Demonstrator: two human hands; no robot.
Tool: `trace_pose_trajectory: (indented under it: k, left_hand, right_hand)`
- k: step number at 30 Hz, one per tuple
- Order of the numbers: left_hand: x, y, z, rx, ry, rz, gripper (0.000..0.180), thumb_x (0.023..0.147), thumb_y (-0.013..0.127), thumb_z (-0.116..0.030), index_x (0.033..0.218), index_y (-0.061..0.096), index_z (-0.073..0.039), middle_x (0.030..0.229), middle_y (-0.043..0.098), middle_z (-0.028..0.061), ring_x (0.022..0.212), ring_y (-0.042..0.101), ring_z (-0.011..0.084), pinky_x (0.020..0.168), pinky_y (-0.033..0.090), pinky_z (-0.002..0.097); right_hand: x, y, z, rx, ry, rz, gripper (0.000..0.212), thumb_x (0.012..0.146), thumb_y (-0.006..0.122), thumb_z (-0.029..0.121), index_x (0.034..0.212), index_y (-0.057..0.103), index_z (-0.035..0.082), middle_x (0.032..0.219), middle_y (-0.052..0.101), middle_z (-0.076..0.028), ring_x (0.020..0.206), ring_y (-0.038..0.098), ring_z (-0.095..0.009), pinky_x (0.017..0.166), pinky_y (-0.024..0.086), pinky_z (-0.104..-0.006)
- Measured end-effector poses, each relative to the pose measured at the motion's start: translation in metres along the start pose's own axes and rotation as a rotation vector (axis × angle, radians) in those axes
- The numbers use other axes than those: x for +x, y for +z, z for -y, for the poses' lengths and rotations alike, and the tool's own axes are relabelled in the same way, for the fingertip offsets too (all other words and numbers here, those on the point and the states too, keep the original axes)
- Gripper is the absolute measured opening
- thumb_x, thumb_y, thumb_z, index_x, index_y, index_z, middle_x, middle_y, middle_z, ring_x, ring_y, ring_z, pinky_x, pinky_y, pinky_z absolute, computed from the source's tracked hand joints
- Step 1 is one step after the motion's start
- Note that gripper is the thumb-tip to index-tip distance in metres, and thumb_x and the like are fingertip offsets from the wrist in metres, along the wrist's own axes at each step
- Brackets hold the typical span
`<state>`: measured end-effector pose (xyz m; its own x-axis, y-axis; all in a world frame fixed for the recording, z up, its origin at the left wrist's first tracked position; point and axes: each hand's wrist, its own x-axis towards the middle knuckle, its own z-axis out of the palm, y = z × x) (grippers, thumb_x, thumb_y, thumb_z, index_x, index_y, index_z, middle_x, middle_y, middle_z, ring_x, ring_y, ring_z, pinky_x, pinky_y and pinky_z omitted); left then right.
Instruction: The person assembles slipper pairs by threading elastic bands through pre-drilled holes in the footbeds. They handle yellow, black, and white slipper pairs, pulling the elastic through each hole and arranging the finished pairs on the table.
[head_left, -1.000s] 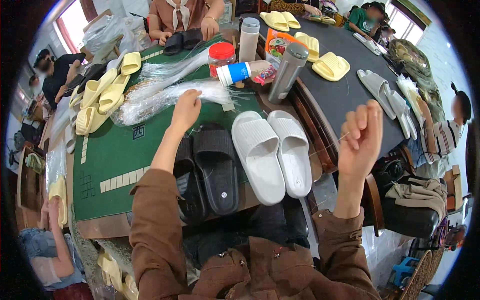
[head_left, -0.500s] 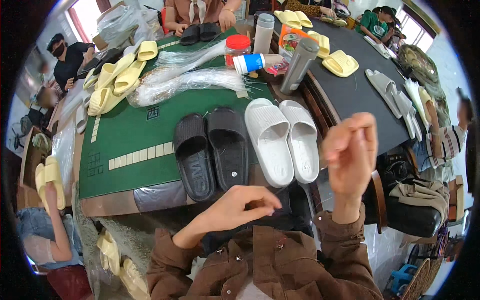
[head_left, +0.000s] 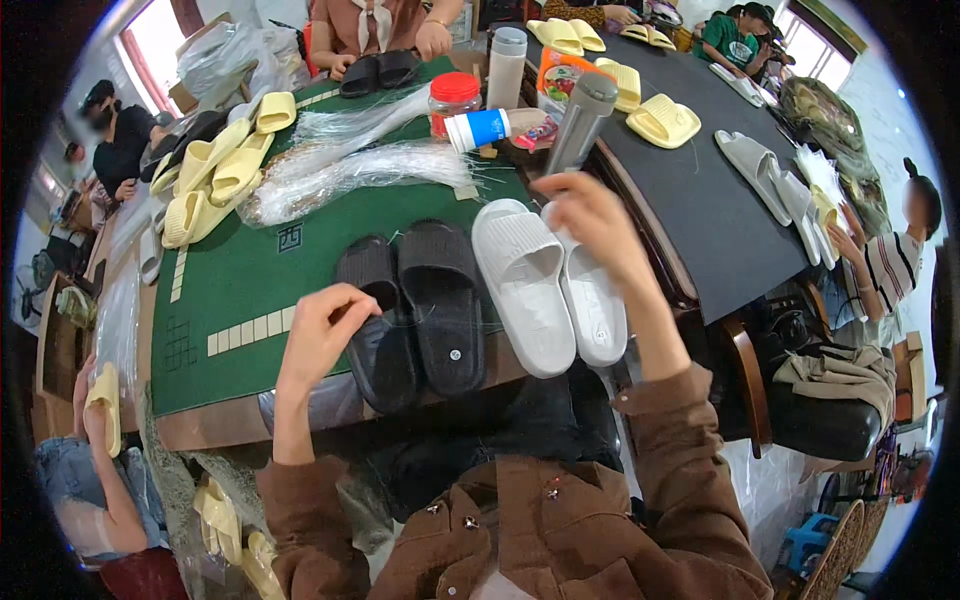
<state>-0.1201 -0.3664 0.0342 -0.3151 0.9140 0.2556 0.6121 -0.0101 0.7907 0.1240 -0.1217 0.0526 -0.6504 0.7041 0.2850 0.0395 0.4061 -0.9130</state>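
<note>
A pair of black slide slippers (head_left: 440,300) lies on the near edge of the table, toes pointing away from me. At the opening of the left black slipper, my left hand (head_left: 325,325) is closed in a pinch. A fine, clear strand shows across the black slippers near its fingertips; whatever is pinched is too thin to make out. Beside them lies a pair of white slide slippers (head_left: 525,290). My right hand (head_left: 600,225) hovers over the right white slipper and hides its strap. Its fingers look bent but are smeared by motion.
Bundles of clear plastic strands (head_left: 370,180) lie on the green mat (head_left: 240,380). Behind stand a red-lidded jar (head_left: 453,105), a tipped paper cup (head_left: 480,130) and a grey tumbler (head_left: 580,125). Yellow slippers (head_left: 215,175) are piled at left. Other people handle slippers around the tables.
My left hand has moved left and forward to the left black slipper. My right hand has swung left over the white slippers. The view has shifted slightly.
</note>
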Motion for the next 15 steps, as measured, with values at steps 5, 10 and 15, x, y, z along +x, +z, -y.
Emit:
trace_pose_trajectory:
  k: [5, 10, 15]
  left_hand:
    - [0.057, 0.030, 0.016, 0.311, -0.011, -0.022, 0.016, 0.088, 0.058, -0.020, 0.086, 0.062, -0.005, 0.060, 0.054, 0.0135, 0.053, 0.054, 0.0273, 0.053, 0.039, 0.0386]
    - [0.094, 0.035, 0.047, 0.564, -0.206, -0.071, 0.018, 0.085, 0.060, -0.024, 0.096, 0.063, -0.010, 0.071, 0.063, 0.0149, 0.075, 0.063, 0.0360, 0.065, 0.046, 0.0447]
    - [0.122, 0.041, 0.086, 0.703, -0.324, 0.069, 0.020, 0.081, 0.065, -0.028, 0.094, 0.071, -0.013, 0.091, 0.069, 0.0143, 0.090, 0.065, 0.0353, 0.077, 0.051, 0.0445]
  right_hand:
    - [0.039, 0.080, -0.025, -0.099, -0.083, 0.215, 0.028, 0.084, 0.050, 0.007, 0.108, 0.064, 0.002, 0.079, 0.065, -0.012, 0.074, 0.063, -0.017, 0.071, 0.049, -0.0328]
    - [0.070, 0.141, -0.059, -0.321, -0.289, 0.025, 0.021, 0.084, 0.052, 0.012, 0.098, 0.066, 0.005, 0.091, 0.066, -0.017, 0.087, 0.063, -0.036, 0.079, 0.050, -0.0447]
    - [0.052, 0.169, -0.083, -0.332, -0.131, -0.029, 0.014, 0.085, 0.053, 0.014, 0.089, 0.064, 0.008, 0.091, 0.066, -0.015, 0.087, 0.063, -0.036, 0.076, 0.050, -0.0471]
